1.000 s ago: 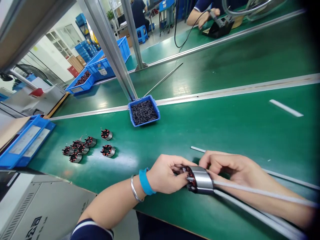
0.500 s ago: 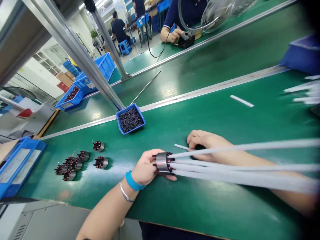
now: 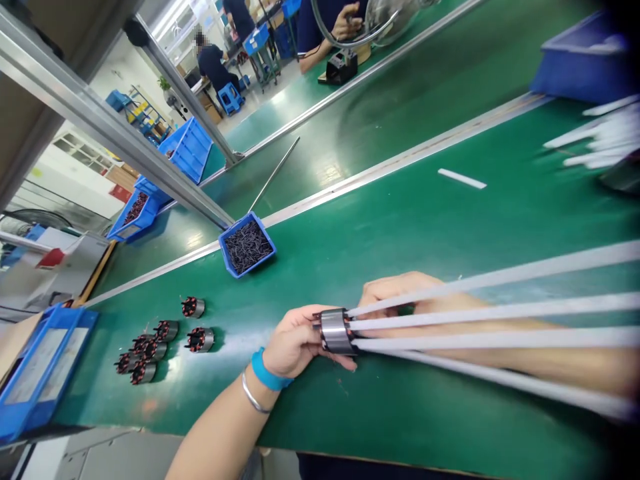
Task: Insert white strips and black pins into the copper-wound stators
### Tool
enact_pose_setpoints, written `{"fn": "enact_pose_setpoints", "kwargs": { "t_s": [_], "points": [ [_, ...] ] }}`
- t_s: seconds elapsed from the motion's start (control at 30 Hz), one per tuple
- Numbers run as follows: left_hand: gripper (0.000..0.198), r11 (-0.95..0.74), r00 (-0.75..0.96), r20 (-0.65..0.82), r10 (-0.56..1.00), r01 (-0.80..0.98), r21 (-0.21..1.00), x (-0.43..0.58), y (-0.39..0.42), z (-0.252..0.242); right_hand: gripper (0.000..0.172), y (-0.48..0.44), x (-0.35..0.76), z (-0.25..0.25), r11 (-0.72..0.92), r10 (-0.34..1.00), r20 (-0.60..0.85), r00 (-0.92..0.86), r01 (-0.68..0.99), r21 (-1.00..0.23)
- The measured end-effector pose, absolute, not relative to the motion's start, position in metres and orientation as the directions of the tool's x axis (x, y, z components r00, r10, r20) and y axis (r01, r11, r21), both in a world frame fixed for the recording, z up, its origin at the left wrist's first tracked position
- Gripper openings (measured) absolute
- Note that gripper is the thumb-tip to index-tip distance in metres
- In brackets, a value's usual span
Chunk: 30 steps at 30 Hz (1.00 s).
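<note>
The left hand has its fingers closed around a short, silver-grey metal cylinder with black prongs and reddish windings, holding it sideways above the green bench. Four long, flat white strips extend from the cylinder's right end. Behind them is the right hand, its fingers curled and partly covered; whether they grip anything cannot be told. Similar metal cylinders stand to the left, near a small blue plastic tray of thin black pieces.
</note>
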<state>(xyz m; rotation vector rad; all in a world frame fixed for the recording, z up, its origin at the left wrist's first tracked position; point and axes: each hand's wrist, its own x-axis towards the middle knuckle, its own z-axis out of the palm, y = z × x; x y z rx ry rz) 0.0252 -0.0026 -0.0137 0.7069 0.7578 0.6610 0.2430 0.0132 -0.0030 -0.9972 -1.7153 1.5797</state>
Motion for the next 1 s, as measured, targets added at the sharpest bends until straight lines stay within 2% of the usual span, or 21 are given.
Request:
{"fn": "enact_pose_setpoints", "kwargs": {
  "t_s": [0.1, 0.27, 0.37, 0.5, 0.6, 0.77, 1.0],
  "points": [
    [0.047, 0.593, 0.581, -0.36, 0.73, -0.277, 0.756, 0.027, -0.005, -0.01, 0.037, 0.0, 0.23, -0.009, -0.018, 0.918, -0.085, -0.388, 0.172, -0.985],
    [0.047, 0.449, 0.459, -0.348, 0.818, -0.13, 0.884, 0.032, -0.014, -0.011, 0.033, -0.009, 0.228, -0.014, 0.013, 0.949, -0.067, -0.307, 0.249, -0.968],
    [0.038, 0.297, 0.389, -0.271, 0.881, -0.009, 0.955, 0.033, -0.02, -0.014, 0.029, -0.008, 0.23, -0.016, 0.038, 0.925, -0.079, -0.373, 0.297, -0.954],
    [0.02, 0.156, 0.328, -0.191, 0.925, 0.129, 0.979, 0.032, -0.023, -0.019, 0.027, -0.002, 0.232, -0.019, 0.213, 0.87, 0.037, -0.492, 0.306, -0.928],
    [0.015, 0.18, 0.322, -0.192, 0.927, 0.065, 0.981, 0.032, -0.023, -0.023, 0.033, -0.002, 0.233, -0.017, 0.227, 0.822, 0.027, -0.569, 0.284, -0.932],
    [0.018, 0.253, 0.371, -0.214, 0.904, -0.061, 0.965, 0.034, -0.025, -0.024, 0.045, -0.006, 0.235, -0.012, 0.098, 0.855, -0.031, -0.517, 0.22, -0.971],
    [0.019, 0.347, 0.434, -0.279, 0.856, -0.084, 0.934, 0.031, -0.026, -0.019, 0.044, -0.002, 0.236, -0.015, -0.007, 0.801, -0.088, -0.592, 0.139, -0.99]
  ]
}}
